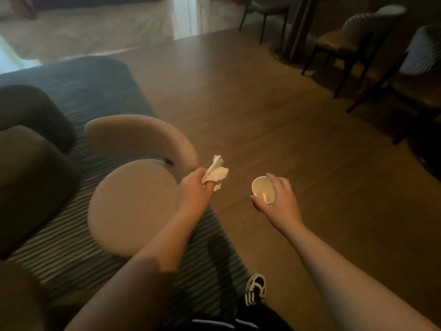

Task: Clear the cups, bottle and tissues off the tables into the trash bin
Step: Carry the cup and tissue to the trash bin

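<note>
Left hand (194, 191): clamped on crumpled white paper tissue (214, 174), wad jutting up-forward | Right hand (281, 198): wrapped around small cream paper cup (263, 189), mouth tipped toward camera | Both held above brown wood floor (274, 103), level | Trash bin: unseen.

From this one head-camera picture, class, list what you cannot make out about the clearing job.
- Trash bin: nowhere in the head view, so its place is unknown.
- Bottle: not in view.
- Cup in the right hand: its outside is hidden by the fingers; the pale scrap inside is too small to identify.
- Tissue: its lower part is hidden inside the left hand.
- Chairs at the far right: dim and cut by the edge.
</note>
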Tool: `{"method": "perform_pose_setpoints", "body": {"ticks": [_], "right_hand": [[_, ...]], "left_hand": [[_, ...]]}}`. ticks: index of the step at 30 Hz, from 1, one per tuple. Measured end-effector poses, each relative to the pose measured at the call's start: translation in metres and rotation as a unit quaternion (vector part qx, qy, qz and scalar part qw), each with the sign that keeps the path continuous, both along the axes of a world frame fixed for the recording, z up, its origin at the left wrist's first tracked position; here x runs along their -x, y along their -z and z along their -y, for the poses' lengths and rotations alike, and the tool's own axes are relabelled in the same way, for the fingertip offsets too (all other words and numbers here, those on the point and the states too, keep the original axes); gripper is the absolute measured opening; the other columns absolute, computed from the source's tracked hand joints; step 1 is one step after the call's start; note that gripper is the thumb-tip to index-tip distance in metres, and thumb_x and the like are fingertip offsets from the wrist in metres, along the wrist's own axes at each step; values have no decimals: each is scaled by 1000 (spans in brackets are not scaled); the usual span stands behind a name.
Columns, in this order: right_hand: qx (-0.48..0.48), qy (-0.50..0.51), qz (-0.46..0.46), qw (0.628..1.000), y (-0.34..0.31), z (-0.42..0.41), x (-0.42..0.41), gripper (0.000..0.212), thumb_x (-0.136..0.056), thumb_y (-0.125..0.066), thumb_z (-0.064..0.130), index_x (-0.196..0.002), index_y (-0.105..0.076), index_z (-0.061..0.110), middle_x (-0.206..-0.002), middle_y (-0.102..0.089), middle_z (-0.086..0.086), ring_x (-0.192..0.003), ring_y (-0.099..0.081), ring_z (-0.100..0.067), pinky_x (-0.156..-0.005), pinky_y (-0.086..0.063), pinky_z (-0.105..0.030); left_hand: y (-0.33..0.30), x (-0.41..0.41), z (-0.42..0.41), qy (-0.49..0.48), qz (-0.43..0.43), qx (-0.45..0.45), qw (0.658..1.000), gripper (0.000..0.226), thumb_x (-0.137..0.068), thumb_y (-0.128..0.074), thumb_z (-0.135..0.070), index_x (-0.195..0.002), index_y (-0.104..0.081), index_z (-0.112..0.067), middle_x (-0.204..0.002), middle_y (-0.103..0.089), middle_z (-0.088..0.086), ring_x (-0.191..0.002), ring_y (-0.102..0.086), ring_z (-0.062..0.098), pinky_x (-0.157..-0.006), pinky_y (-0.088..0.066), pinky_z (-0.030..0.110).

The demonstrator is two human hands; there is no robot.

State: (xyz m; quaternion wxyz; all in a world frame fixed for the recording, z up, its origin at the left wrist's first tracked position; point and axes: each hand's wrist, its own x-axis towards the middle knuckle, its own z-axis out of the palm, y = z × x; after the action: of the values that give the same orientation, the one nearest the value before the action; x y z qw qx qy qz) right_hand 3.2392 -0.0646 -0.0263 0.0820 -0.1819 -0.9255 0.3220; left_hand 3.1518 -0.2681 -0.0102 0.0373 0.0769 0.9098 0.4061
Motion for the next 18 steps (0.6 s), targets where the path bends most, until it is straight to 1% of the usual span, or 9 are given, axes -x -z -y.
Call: {"method": "perform_pose_setpoints", "body": {"ticks": [2, 5, 7, 9, 11, 15, 18], "right_hand": [[-7, 7, 7, 1000, -4, -51, 21, 73, -76, -68, 53, -138, -40, 26, -130, -42, 4, -111, -48, -16, -82, -41, -27], [-12, 23, 13, 1000, -10, -112, 57, 73, -77, -65, 57, -138, -38, 28, -132, -40, 5, -112, -48, -16, -81, -42, -26], [-7, 23, 8, 1000, -11, -137, 84, 73, -76, -65, 57, -137, -38, 29, -132, -39, 6, -111, -47, -14, -79, -40, -25], [-4, 13, 4, 1000, -10, -154, 116, 73, -76, -66, 57, -137, -38, 29, -132, -39, 7, -112, -46, -14, -79, -40, -25], [-2, -5, 2, 1000, -8, -166, 155, 73, -76, -67, 55, -137, -39, 28, -132, -40, 5, -113, -46, -15, -82, -41, -26], [-8, -56, -3, 998, 2, -180, 255, 72, -76, -69, 51, -137, -41, 25, -131, -42, 3, -113, -47, -17, -83, -38, -26], [-12, -92, -5, 996, 11, -183, 349, 72, -76, -70, 49, -137, -41, 24, -131, -43, 3, -113, -47, -17, -83, -40, -27]], "left_hand": [[-1, 25, -48, 1, -3, -2, 1000, 6, -89, -60, -27, -89, -63, -22, -79, -63, -4, -75, -60, 18, -66, -50, 41], [-3, 62, -102, 6, -16, 14, 1000, 4, -89, -58, -26, -85, -59, -28, -74, -59, -10, -71, -58, 13, -59, -45, 33], [-2, 89, -125, 0, -12, 19, 1000, 3, -90, -58, -27, -87, -60, -27, -76, -60, -9, -71, -58, 12, -60, -48, 34], [2, 117, -141, -15, -5, 25, 1000, 7, -90, -58, -28, -92, -62, -23, -79, -62, -7, -72, -59, 14, -65, -52, 41], [7, 148, -151, -29, -6, 24, 999, 10, -90, -57, -29, -95, -62, -22, -80, -63, -7, -72, -60, 13, -66, -53, 43], [23, 224, -169, -62, -25, 22, 998, 12, -89, -57, -31, -95, -63, -24, -79, -62, -9, -72, -59, 11, -63, -51, 37], [36, 305, -181, -94, -33, 9, 995, 12, -90, -57, -32, -95, -63, -24, -79, -61, -11, -71, -57, 8, -63, -52, 36]]}}
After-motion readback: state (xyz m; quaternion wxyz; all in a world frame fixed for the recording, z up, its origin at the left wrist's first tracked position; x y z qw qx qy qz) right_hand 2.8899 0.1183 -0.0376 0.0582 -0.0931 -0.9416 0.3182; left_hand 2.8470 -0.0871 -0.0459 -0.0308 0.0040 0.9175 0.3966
